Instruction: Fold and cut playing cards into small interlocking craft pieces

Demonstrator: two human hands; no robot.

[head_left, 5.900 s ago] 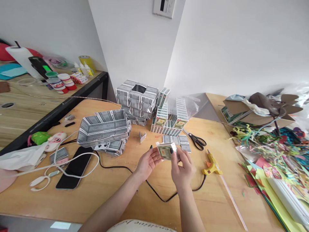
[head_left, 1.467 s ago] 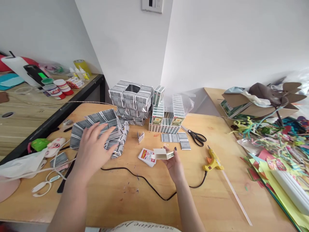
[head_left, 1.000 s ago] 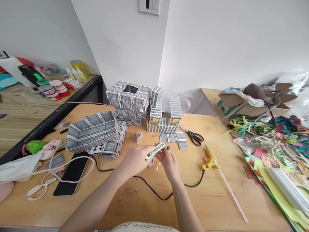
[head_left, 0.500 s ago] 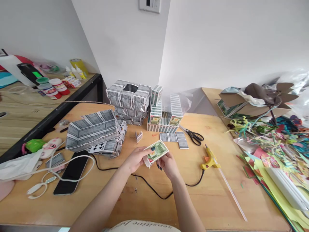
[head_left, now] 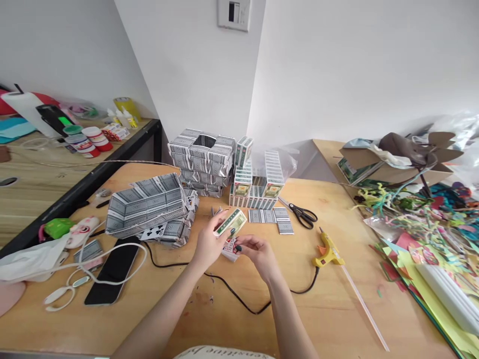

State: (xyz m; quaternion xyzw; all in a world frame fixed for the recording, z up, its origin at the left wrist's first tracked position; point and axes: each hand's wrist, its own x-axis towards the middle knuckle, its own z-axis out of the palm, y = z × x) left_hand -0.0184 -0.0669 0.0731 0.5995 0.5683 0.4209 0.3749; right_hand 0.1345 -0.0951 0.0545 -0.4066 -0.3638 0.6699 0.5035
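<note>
My left hand [head_left: 209,240] is closed round a small green and white card box [head_left: 232,222], tilted over the middle of the table. At the lower end of the box, the fingers of my right hand [head_left: 258,253] pinch its opened end, where red and white printing [head_left: 229,244] shows. Just behind the hands, a row of patterned cards [head_left: 262,216] lies flat. Farther back stands a block of many stacked card boxes [head_left: 254,197], with a pair of boxes [head_left: 243,151] upright on its left side.
Black scissors [head_left: 304,215] and a yellow glue gun [head_left: 328,253] with a clear stick lie to the right. Woven card containers [head_left: 149,204] and a phone [head_left: 112,271] are at left. A black cable [head_left: 239,299] crosses before me. Coloured scraps fill the right edge.
My left hand has turned the box steeper and raised it a little. My right fingers have moved to its lower end, where red and white printing now shows. The view has shifted slightly.
</note>
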